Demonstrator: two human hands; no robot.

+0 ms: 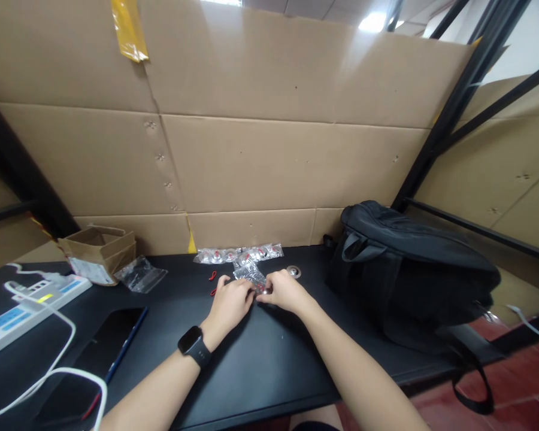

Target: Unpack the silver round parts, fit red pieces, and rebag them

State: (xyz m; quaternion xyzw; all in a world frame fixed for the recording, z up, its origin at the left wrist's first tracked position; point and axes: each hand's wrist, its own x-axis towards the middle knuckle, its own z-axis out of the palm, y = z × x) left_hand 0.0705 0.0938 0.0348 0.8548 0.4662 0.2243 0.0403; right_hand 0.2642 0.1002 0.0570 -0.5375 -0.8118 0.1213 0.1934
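Note:
My left hand and my right hand meet at the middle of the black table, fingers closed on a small clear plastic bag. Something shiny with red on it shows at my right fingertips, partly hidden by the fingers. Behind them lie more clear packets holding silvery and red pieces. A red loop rests left of my hands, and another red bit is partly covered by my left hand. Beyond my right hand a round metal disc lies flat on the table.
To the right stands a black backpack. At left are an open cardboard box, an empty clear bag, a white power strip with cables, and a phone. Cardboard panels wall the back.

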